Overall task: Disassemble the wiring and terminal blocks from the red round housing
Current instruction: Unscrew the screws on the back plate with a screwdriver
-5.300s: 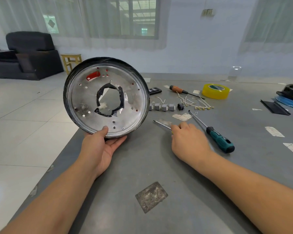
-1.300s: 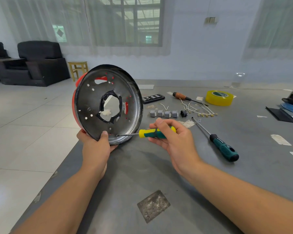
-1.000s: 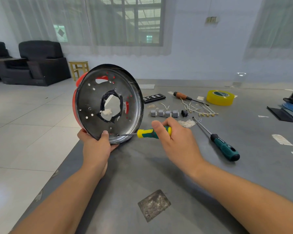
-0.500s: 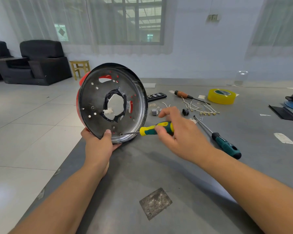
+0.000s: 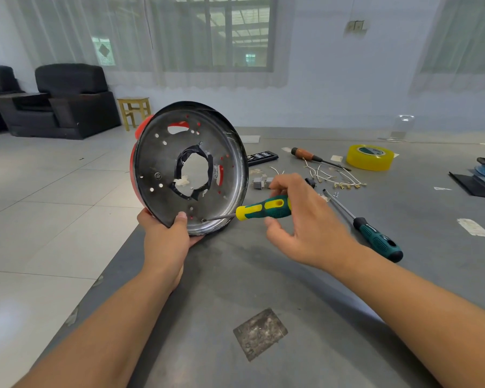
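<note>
The red round housing [image 5: 163, 163] stands on edge at the table's left side, its metal inner face with a ragged centre hole turned toward me. My left hand [image 5: 165, 239] grips its bottom rim, thumb on the inner face. My right hand [image 5: 305, 219] pinches the yellow-and-green screwdriver [image 5: 263, 210] with its fingertips, thumb loose below the handle. The blade tip sits in a screw near the housing's lower rim. Grey terminal blocks [image 5: 261, 182] and loose white wires [image 5: 331, 177] lie on the table behind my right hand.
A long green-handled screwdriver [image 5: 375, 238] lies right of my right hand. Farther back are an orange-handled screwdriver [image 5: 305, 155], a yellow tape roll [image 5: 370, 157] and a black remote [image 5: 262, 157]. Black parts [image 5: 476, 183] sit at the far right. The table edge [image 5: 118, 256] drops to tiled floor.
Since five seconds ago my right hand picked up the yellow-green screwdriver and set its tip in the lower-rim screw. Over the last second it has been regripping and turning the handle.
</note>
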`<state>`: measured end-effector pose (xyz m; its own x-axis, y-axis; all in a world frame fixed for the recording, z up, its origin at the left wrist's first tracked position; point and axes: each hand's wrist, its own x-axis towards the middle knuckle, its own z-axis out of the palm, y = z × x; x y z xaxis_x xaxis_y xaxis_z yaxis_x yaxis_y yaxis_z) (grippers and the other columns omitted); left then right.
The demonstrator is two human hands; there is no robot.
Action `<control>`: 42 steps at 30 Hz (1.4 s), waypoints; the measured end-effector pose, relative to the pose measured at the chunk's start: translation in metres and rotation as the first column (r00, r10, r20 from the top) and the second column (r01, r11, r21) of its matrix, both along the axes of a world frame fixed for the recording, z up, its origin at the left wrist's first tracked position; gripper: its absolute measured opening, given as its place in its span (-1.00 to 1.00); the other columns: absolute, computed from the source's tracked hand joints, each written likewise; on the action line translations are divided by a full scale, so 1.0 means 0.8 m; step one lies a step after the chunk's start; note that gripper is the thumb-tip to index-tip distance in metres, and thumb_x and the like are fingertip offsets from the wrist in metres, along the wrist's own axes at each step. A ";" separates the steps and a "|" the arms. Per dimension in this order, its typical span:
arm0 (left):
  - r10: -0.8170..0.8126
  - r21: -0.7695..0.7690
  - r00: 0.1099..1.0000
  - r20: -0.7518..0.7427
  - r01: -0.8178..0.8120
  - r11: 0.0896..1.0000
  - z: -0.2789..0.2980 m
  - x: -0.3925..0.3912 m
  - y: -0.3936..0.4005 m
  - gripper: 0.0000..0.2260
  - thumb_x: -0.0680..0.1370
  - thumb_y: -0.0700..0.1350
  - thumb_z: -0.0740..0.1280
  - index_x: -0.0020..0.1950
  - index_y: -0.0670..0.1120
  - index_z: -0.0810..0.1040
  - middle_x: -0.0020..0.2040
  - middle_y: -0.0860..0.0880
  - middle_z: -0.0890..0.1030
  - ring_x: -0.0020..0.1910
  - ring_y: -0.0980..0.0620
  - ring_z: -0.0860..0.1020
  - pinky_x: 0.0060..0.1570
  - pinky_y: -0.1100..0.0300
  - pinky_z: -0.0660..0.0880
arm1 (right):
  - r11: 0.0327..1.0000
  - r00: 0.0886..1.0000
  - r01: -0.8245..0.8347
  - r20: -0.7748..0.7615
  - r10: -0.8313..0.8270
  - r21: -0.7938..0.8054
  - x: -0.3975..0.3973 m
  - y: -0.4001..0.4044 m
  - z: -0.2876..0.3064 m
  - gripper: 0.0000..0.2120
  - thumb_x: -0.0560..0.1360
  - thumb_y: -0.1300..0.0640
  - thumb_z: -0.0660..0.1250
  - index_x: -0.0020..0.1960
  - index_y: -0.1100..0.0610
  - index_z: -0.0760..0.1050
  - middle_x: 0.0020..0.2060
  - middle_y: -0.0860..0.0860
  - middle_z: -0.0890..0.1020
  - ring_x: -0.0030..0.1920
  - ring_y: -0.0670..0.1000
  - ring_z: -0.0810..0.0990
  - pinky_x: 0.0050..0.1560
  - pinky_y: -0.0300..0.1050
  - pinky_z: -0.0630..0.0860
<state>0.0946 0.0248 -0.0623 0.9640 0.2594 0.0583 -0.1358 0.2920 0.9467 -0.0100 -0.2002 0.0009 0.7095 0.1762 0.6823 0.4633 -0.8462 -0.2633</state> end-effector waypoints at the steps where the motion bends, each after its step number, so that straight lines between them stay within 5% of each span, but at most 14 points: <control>1: 0.000 0.000 1.000 0.001 0.000 1.000 0.000 0.000 0.000 -0.66 0.67 -0.27 0.32 0.33 0.02 0.27 0.20 0.09 0.52 0.11 0.06 0.64 -0.19 0.13 0.70 | 0.997 0.997 0.080 0.025 -0.079 -0.020 0.001 0.001 0.001 -0.62 0.58 -0.14 0.24 0.27 0.06 0.32 -0.18 -0.17 0.49 -0.24 -0.10 0.45 -0.22 -0.12 0.40; 4: -0.001 -0.004 1.000 -0.001 0.001 1.000 0.001 -0.001 0.000 -0.66 0.67 -0.27 0.32 0.33 0.01 0.27 0.22 0.07 0.51 0.14 0.02 0.64 -0.17 0.11 0.70 | 0.977 0.977 0.211 0.035 -0.210 -0.028 0.008 0.003 0.001 -0.64 0.64 -0.21 0.09 0.25 0.03 0.34 -0.44 -0.14 0.40 -0.45 -0.11 0.40 -0.41 -0.16 0.22; 7: -0.005 0.000 1.000 -0.005 0.005 1.000 0.002 -0.003 -0.001 -0.66 0.68 -0.27 0.32 0.34 0.00 0.27 0.23 0.05 0.51 0.15 0.01 0.64 -0.16 0.10 0.71 | 0.999 1.000 0.009 -0.027 -0.008 0.042 0.004 -0.002 0.001 -0.64 0.53 0.06 0.34 0.28 0.07 0.33 -0.10 -0.13 0.46 -0.17 -0.12 0.43 -0.16 -0.24 0.38; 9: -0.005 0.006 1.000 -0.010 0.005 1.000 0.003 -0.004 0.000 -0.66 0.68 -0.26 0.32 0.34 0.00 0.28 0.25 0.04 0.50 0.15 0.02 0.64 -0.15 0.09 0.71 | 1.000 1.000 -0.002 -0.002 0.002 0.014 0.002 -0.004 0.000 -0.59 0.49 0.02 0.35 0.27 0.09 0.33 -0.01 -0.11 0.44 -0.09 -0.14 0.40 -0.10 -0.18 0.40; 13: -0.011 0.006 1.000 -0.006 0.011 1.000 0.003 -0.004 0.001 -0.65 0.68 -0.27 0.32 0.35 0.01 0.27 0.25 0.05 0.50 0.14 0.04 0.63 -0.17 0.12 0.70 | 0.976 0.976 0.218 0.023 -0.218 -0.012 0.009 -0.003 0.000 -0.60 0.62 -0.24 0.06 0.25 0.02 0.35 -0.41 -0.17 0.43 -0.43 -0.11 0.38 -0.36 -0.09 0.27; 18: -0.011 0.018 1.000 -0.014 0.011 1.000 0.004 -0.004 0.000 -0.64 0.67 -0.27 0.32 0.37 -0.01 0.27 0.27 0.01 0.51 0.14 0.03 0.64 -0.13 0.09 0.70 | 0.994 0.994 -0.110 0.007 0.110 -0.014 0.002 -0.008 -0.002 -0.61 0.46 0.13 0.38 0.25 0.14 0.40 -0.02 -0.02 0.48 -0.08 -0.03 0.49 -0.08 -0.12 0.51; 22: -0.013 0.000 1.000 -0.003 0.013 1.000 0.005 -0.005 -0.001 -0.65 0.68 -0.28 0.32 0.35 -0.01 0.27 0.27 0.01 0.50 0.13 0.04 0.63 -0.18 0.12 0.70 | 0.978 0.979 0.193 0.083 -0.187 -0.076 0.006 -0.003 -0.004 -0.52 0.63 -0.26 0.07 0.37 0.05 0.37 -0.39 -0.22 0.37 -0.38 -0.12 0.40 -0.37 -0.05 0.47; 24: -0.014 -0.001 1.000 -0.003 0.014 1.000 0.004 -0.006 -0.002 -0.66 0.68 -0.28 0.31 0.34 -0.01 0.27 0.26 0.02 0.50 0.12 0.05 0.63 -0.20 0.14 0.70 | 0.988 0.986 0.148 0.077 -0.146 -0.033 0.009 -0.006 -0.007 -0.60 0.63 -0.14 0.14 0.37 0.05 0.39 -0.38 -0.17 0.41 -0.40 -0.09 0.40 -0.35 -0.06 0.44; 27: -0.013 0.004 1.000 0.000 0.013 1.000 0.004 -0.006 -0.001 -0.66 0.68 -0.28 0.31 0.34 -0.02 0.27 0.26 0.03 0.50 0.13 0.04 0.63 -0.20 0.14 0.69 | 0.989 0.991 -0.133 0.016 0.133 0.059 0.005 -0.012 -0.007 -0.53 0.48 0.18 0.40 0.36 0.16 0.41 -0.06 -0.02 0.52 -0.09 -0.05 0.51 -0.04 -0.16 0.50; 29: -0.015 -0.005 1.000 0.003 0.015 1.000 0.004 -0.005 -0.001 -0.66 0.68 -0.28 0.31 0.35 -0.02 0.27 0.25 0.04 0.50 0.13 0.04 0.63 -0.21 0.14 0.69 | 0.988 0.990 -0.134 -0.022 0.136 0.077 0.004 -0.014 -0.008 -0.52 0.50 0.06 0.42 0.38 0.12 0.41 -0.05 -0.06 0.55 -0.03 -0.09 0.55 0.00 -0.16 0.50; 31: -0.018 -0.011 1.000 0.005 0.018 1.000 0.003 -0.004 0.000 -0.66 0.68 -0.28 0.31 0.35 -0.01 0.28 0.24 0.05 0.51 0.12 0.04 0.64 -0.21 0.15 0.69 | 0.999 0.999 0.042 0.002 -0.043 0.034 0.007 -0.013 -0.007 -0.53 0.59 -0.22 0.21 0.38 0.02 0.42 -0.32 -0.16 0.50 -0.29 -0.16 0.51 -0.25 -0.17 0.42; 33: -0.016 -0.008 1.000 0.006 0.016 1.000 0.002 -0.004 0.000 -0.66 0.68 -0.28 0.31 0.33 0.00 0.28 0.21 0.08 0.51 0.11 0.05 0.64 -0.21 0.15 0.69 | 0.988 0.988 0.152 0.039 -0.152 0.009 0.011 -0.012 -0.009 -0.55 0.63 -0.22 0.08 0.37 0.01 0.44 -0.44 -0.13 0.43 -0.42 -0.11 0.42 -0.35 -0.11 0.36; 38: -0.010 -0.004 1.000 0.005 0.010 1.000 0.001 -0.002 0.000 -0.65 0.67 -0.28 0.32 0.35 0.01 0.28 0.20 0.08 0.52 0.10 0.06 0.65 -0.21 0.14 0.69 | 0.984 0.985 -0.175 -0.007 0.175 0.029 0.006 -0.016 -0.012 -0.55 0.48 0.19 0.43 0.34 0.11 0.45 0.01 0.01 0.56 -0.03 -0.04 0.57 0.00 -0.08 0.57; 42: -0.012 0.000 1.000 0.011 0.012 1.000 -0.001 -0.002 0.000 -0.65 0.67 -0.27 0.31 0.35 0.01 0.27 0.21 0.09 0.52 0.11 0.04 0.65 -0.20 0.13 0.69 | 0.997 0.996 0.075 0.055 -0.073 -0.035 0.011 -0.016 -0.011 -0.57 0.63 -0.22 0.12 0.41 -0.04 0.42 -0.42 -0.18 0.42 -0.40 -0.11 0.43 -0.34 -0.06 0.45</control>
<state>0.0934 0.0250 -0.0627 0.9663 0.2481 0.0685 -0.1424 0.2935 0.9453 -0.0010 -0.2129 -0.0079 0.6844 0.1504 0.7135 0.4117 -0.8873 -0.2079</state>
